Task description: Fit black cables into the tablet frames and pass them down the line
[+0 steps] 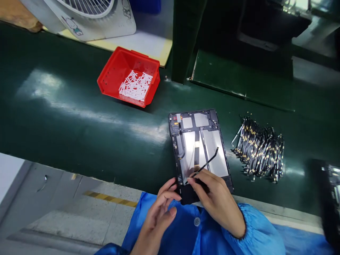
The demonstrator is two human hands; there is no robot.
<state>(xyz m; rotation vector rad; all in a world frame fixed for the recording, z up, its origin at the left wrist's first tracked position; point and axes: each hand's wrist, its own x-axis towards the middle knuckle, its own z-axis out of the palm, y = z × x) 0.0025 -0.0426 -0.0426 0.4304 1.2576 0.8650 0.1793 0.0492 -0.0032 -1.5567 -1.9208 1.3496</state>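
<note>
An opened tablet [188,122] lies on the green bench near its front edge, with silver plates and dark flat cables exposed. Between thumb and fingertips, my right hand [216,194] pinches a thin black flex cable [209,160] over the tablet's lower half. The cable's bent free end points up and to the right. At the tablet's lower left corner is my left hand [163,207], its fingers apart and the fingertips at the tablet's edge. To the right of the tablet lies a pile of similar flex cables [259,150], black with gold and silver patches.
A red bin [111,78] holding white strips stands at the back left. Behind it are a white fan [106,30] and a yellow-edged board [156,46]. A dark green post [184,46] rises behind the tablet. Dark equipment [330,187] sits at the right edge.
</note>
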